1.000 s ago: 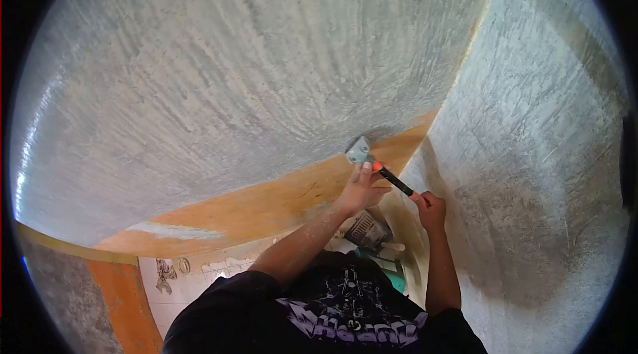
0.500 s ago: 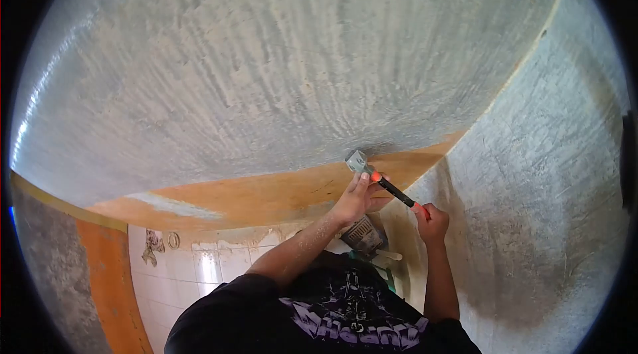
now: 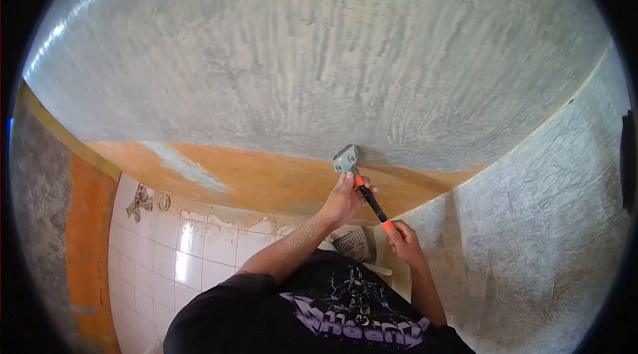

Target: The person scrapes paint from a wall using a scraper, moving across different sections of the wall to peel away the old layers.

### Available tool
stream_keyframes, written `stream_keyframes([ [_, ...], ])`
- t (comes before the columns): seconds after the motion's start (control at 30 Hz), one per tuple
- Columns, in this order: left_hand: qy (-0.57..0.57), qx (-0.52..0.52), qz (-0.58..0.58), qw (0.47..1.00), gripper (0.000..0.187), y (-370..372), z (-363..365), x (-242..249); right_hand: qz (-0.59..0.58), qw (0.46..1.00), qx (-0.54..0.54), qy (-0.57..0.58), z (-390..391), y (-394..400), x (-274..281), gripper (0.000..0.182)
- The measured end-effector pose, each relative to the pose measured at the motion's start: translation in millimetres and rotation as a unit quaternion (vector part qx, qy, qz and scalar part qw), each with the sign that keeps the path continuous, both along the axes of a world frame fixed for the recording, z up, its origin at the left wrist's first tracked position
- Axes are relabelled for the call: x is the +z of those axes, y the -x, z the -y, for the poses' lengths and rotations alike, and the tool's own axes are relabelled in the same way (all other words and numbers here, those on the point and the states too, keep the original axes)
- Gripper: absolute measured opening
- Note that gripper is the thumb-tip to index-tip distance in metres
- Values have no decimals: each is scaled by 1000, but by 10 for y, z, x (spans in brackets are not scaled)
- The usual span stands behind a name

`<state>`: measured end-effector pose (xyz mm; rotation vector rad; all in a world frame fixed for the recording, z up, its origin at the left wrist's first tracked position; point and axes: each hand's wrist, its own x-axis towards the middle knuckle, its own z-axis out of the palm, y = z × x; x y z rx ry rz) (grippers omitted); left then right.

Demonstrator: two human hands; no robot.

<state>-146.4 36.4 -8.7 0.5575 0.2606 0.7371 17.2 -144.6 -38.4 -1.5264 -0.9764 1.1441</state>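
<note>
A long-handled wall scraper (image 3: 345,160) has a grey head with bolts and a black handle with orange bands. Its head lies at the wall, where the grey coat meets the orange band. My left hand (image 3: 344,200) is closed around the upper handle, just below the head, with the thumb up against it. Lower down, my right hand (image 3: 404,244) grips the orange end of the handle. The grey wall surface (image 3: 286,82) above is rough and streaked. Below it runs an orange painted strip (image 3: 279,181) with a pale patch at the left.
A second grey wall (image 3: 525,221) meets this one at a corner on the right. White floor tiles (image 3: 159,254) lie below, with a crumpled cloth (image 3: 140,202) and a ring-shaped thing (image 3: 163,202). Near my body stands a dark printed container (image 3: 355,245).
The view has swung toward the right, showing more floor tiles at the left. The scraper head has tilted and sits slightly further left; both hands keep hold of its handle.
</note>
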Motion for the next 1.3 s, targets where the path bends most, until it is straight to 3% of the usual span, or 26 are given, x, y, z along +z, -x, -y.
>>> stream_keyframes([
  [0.1,65,25,42,997,36,239,-104,-52,-101,993,35,45,-156,350,24,26],
  [0.23,109,94,10,989,41,625,-323,-96,-84,990,94,61,-428,733,-37,28],
  [0.4,72,107,-42,991,40,969,-454,-15,-39,997,67,23,-520,1117,-16,33],
  [0.5,-67,93,-94,989,36,977,-401,27,9,1000,10,-1,-403,1242,-143,35],
  [0.53,-79,55,-63,993,32,985,-437,-28,26,1000,-13,-5,-360,1274,-158,35],
  [0.63,-143,-3,-165,976,31,1069,-505,-26,1,999,-45,23,-280,1370,-137,36],
  [0.77,-135,-36,-189,972,27,1282,-576,-36,19,998,-57,13,-336,1610,-85,28],
  [0.87,-163,-57,-186,967,26,1375,-577,-22,-47,998,-36,35,-304,1719,-54,24],
  [1.0,-99,-84,-109,986,25,1317,-573,89,-115,991,-10,66,-335,1725,207,24],
  [1.17,-55,-87,-68,992,23,1132,-480,15,4,996,-33,77,-270,1394,203,21],
  [1.3,-35,-92,-64,993,22,1022,-515,-38,142,989,-29,12,-329,1168,70,21],
])
